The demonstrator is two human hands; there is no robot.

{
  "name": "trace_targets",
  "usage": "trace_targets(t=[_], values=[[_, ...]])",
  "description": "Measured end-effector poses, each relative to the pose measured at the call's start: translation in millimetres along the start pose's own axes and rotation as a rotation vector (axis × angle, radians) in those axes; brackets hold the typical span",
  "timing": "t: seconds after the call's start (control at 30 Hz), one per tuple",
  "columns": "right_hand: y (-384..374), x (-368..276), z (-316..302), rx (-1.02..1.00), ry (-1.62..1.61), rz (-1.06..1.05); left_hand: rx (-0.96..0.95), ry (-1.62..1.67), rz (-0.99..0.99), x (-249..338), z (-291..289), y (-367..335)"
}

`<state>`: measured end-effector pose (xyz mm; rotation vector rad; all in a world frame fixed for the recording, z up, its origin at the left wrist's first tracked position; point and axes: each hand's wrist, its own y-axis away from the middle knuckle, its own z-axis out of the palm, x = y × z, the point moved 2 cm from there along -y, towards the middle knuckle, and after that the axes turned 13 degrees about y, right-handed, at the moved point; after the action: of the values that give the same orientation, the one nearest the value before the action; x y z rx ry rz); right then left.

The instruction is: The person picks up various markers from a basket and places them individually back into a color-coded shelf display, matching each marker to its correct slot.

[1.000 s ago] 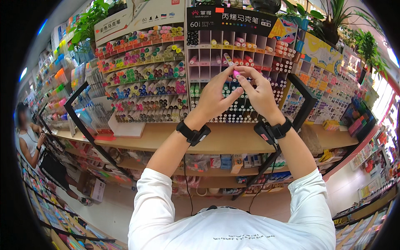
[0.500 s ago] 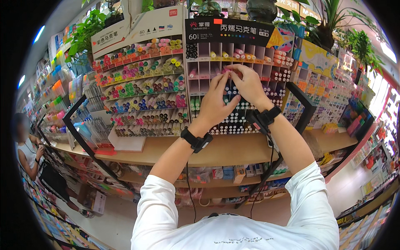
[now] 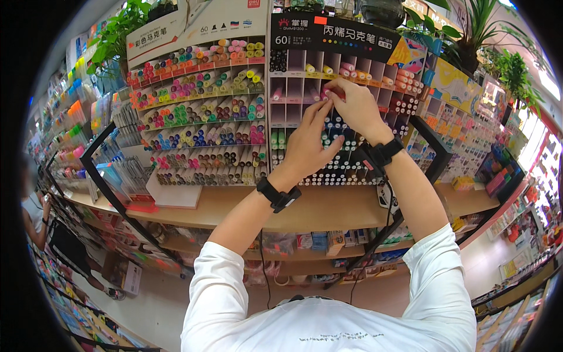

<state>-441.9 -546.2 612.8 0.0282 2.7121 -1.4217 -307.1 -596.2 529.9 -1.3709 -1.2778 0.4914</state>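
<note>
Both hands are raised at the middle rows of a marker rack (image 3: 358, 51) with a black header. My right hand (image 3: 358, 108) bends down from the right, its fingers pinched at a pink marker (image 3: 326, 92) in a cubby; the fingertips partly hide it. My left hand (image 3: 309, 146) rests just below and left, fingers stretched up to the right fingertips and thumb held apart. I see no marker in the left hand. To the left, another pink marker (image 3: 277, 94) lies in its cubby. Blue and dark markers (image 3: 333, 134) fill cubbies under the hands.
A second rack (image 3: 199, 41), with a white header, holds rows of coloured markers on the left. Both racks stand on a wooden shelf (image 3: 234, 211) between black metal frames (image 3: 102, 176). Potted plants (image 3: 463, 41) sit above. A person (image 3: 38, 211) stands far left.
My view has shifted slightly, so the racks sit a little differently in the picture. Both hands stay at the same cubbies; the right fingers remain pinched at the pink marker.
</note>
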Motion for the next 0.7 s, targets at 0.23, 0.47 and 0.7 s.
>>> trace_targets(t=[0.23,0.47,0.7], values=[[-2.4,-2.3,2.2,-0.079,-0.043,-0.026,0.009,0.013,-0.014,-1.8,-1.0,1.4],[-5.0,2.9,4.1,-0.118,-0.047,-0.033,0.007,0.027,0.003,-3.6,-1.6,2.0],[-3.1,0.9,1.2,-0.139,-0.006,-0.01,-0.009,0.047,-0.04,-2.1,3.2,1.8]])
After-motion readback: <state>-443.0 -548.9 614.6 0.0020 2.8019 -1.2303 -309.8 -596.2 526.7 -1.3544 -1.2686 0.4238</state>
